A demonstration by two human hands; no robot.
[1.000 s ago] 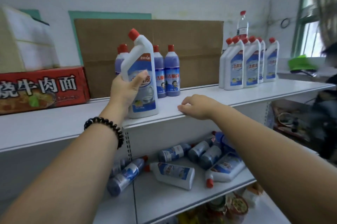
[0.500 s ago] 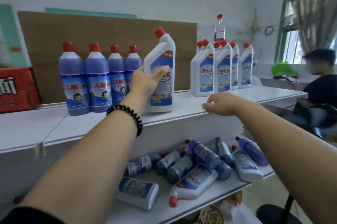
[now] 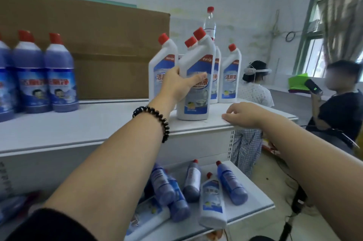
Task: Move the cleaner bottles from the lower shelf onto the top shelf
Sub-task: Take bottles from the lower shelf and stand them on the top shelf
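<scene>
My left hand (image 3: pixel 179 85) grips a white cleaner bottle (image 3: pixel 197 91) with a red cap and blue label, standing upright on the top shelf (image 3: pixel 98 123) right in front of a group of matching white bottles (image 3: pixel 229 76). My right hand (image 3: pixel 242 114) rests on the top shelf's front edge, fingers loosely curled, holding nothing. Purple cleaner bottles (image 3: pixel 59 76) stand upright at the shelf's left. On the lower shelf (image 3: pixel 253 197) several purple and white bottles (image 3: pixel 212 201) lie on their sides.
A brown cardboard sheet (image 3: pixel 108 50) leans against the wall behind the top shelf. A clear water bottle (image 3: pixel 209 23) stands behind the white bottles. Two people (image 3: pixel 337 103) are to the right near a window. Bare shelf surface lies between the purple and white groups.
My left hand has carried the white bottle rightward along the top shelf up to the white group. My right hand has slid right along the shelf edge. The view has turned right.
</scene>
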